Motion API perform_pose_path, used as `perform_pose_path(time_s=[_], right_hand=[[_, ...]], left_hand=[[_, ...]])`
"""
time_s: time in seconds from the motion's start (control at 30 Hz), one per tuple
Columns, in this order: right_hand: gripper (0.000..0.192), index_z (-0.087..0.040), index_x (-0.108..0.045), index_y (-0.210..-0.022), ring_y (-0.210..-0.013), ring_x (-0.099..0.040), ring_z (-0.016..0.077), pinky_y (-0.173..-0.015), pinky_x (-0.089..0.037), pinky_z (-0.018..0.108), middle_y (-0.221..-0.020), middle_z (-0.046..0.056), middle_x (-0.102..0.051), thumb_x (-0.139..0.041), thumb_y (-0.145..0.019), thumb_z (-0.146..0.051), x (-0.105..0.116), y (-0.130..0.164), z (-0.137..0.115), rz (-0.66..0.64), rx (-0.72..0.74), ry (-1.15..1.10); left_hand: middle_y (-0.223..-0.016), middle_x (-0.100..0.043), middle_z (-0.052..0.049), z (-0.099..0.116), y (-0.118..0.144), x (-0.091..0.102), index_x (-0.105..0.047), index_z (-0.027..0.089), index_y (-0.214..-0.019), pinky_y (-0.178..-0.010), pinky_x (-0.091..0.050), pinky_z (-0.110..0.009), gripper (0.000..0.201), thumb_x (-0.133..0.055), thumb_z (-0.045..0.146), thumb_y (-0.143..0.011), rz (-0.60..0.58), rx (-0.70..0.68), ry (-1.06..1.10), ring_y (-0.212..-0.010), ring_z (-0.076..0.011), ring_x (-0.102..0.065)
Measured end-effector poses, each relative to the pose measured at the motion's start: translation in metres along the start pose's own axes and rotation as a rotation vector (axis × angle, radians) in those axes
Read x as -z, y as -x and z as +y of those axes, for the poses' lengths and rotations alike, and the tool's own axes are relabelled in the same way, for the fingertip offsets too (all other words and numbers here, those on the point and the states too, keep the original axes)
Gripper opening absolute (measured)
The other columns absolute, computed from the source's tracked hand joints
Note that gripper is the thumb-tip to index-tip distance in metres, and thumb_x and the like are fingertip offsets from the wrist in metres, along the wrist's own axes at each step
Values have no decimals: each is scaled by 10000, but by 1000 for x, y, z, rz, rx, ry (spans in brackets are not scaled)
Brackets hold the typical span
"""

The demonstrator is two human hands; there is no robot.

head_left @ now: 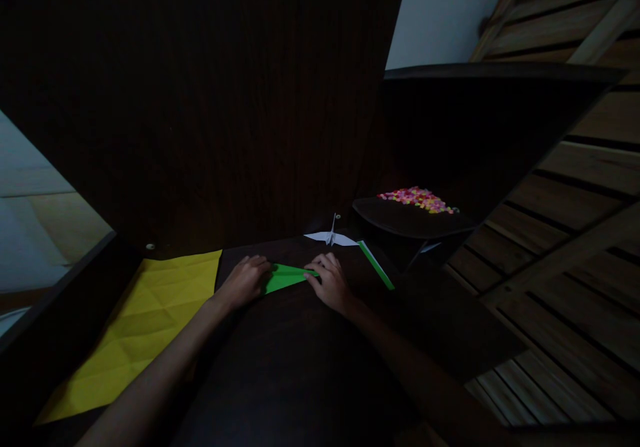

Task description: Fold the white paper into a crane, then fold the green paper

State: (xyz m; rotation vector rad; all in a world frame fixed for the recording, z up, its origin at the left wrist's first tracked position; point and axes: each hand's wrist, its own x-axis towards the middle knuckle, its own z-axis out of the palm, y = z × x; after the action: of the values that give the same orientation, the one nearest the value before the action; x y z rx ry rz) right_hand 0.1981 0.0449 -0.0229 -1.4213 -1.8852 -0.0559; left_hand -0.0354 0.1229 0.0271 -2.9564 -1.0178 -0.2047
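A folded piece of green paper, tapering to the right, lies on the dark table between my hands. My left hand rests on its wide left end with the fingers curled over it. At the narrow right tip, my right hand pinches the paper between thumb and fingers. Just beyond my right hand stands a white paper crane with its wings spread. A thin green strip with a white edge lies slantwise to the right of the crane.
A large creased yellow sheet lies at the left. On a small dark shelf at the back right is a heap of tiny pink, red and yellow pieces. A tall dark wooden panel rises behind; wooden slats stand at the right.
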Motion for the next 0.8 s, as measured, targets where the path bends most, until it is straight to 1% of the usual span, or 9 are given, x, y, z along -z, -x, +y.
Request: perform_pose_path(time_s=[0.07, 0.23, 0.37, 0.47, 0.57, 0.63, 0.8], right_hand=[[58, -201, -690, -892, -893, -523, 231, -779, -395, 373, -894, 52, -647, -650, -873, -165, 0, 1, 0, -37, 16, 28], [42, -185, -670, -879, -871, -517, 209, -762, -349, 348, -875, 41, -661, -640, -889, -157, 1, 1, -3, -51, 65, 92], [110, -170, -634, -783, -826, -505, 198, -727, -324, 337, -807, 37, -647, -625, -874, -109, 4, 0, -3, -47, 107, 159], [153, -168, -609, -726, -808, -491, 202, -713, -304, 340, -762, 40, -628, -618, -839, -65, 5, -1, -2, -37, 112, 179], [175, -167, -597, -696, -805, -476, 206, -709, -285, 345, -737, 42, -610, -597, -829, -54, 6, -1, -4, -25, 128, 202], [192, -168, -592, -679, -795, -464, 206, -704, -275, 347, -722, 43, -593, -578, -832, -55, 5, 0, -6, -21, 148, 218], [218, -165, -582, -661, -766, -429, 211, -684, -257, 349, -690, 53, -544, -531, -843, -57, 6, 0, -14, -9, 200, 260]], left_hand=[[-966, -658, -91, 4, 3, 3, -643, 169, -956, -884, -438, -370, 219, -511, 42, -836, 7, -12, -15, -937, -248, -618], [-966, -647, -97, 9, 6, 9, -621, 154, -956, -862, -435, -381, 252, -527, 5, -775, 16, -18, -55, -931, -262, -607], [-928, -642, -88, 15, 8, 13, -616, 154, -934, -848, -427, -386, 234, -522, 6, -778, 21, -31, -81, -889, -254, -605], [-940, -644, -96, 25, 7, 15, -620, 144, -962, -852, -414, -402, 221, -532, 29, -795, 25, -62, -99, -908, -265, -595], [-928, -646, -96, 40, 4, 17, -621, 145, -936, -844, -406, -403, 140, -511, 93, -867, 33, -105, -111, -890, -258, -584], [-918, -649, -90, 50, 0, 16, -624, 151, -914, -838, -403, -397, 109, -522, 129, -886, 33, -142, -115, -885, -253, -580], [-931, -660, -88, 66, -11, 11, -632, 150, -912, -856, -395, -397, 116, -572, 84, -838, 41, -194, -121, -912, -252, -575]])
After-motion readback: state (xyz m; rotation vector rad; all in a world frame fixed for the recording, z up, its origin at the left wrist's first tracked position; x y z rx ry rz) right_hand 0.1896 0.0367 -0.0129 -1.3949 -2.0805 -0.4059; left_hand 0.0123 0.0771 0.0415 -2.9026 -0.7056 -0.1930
